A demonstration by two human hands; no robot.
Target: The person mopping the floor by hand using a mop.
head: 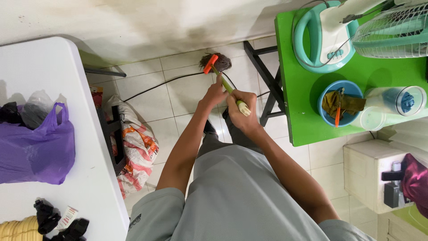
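Observation:
Both hands grip a mop handle [228, 87], a green stick with a pale end near me. My left hand [215, 93] holds it lower down, my right hand [240, 112] holds it near the top end. The mop head [216, 61], grey strands with an orange clamp, rests on the white floor tiles by the wall. A black cable [165, 83] lies on the floor beside the mop head.
A white table [84, 134] on the left carries a purple plastic bag [38, 149] and dark items. A printed sack [136, 151] leans under it. A green table [307, 102] on the right holds a fan [339, 31], a blue bowl [341, 103] and a plastic jar [392, 107].

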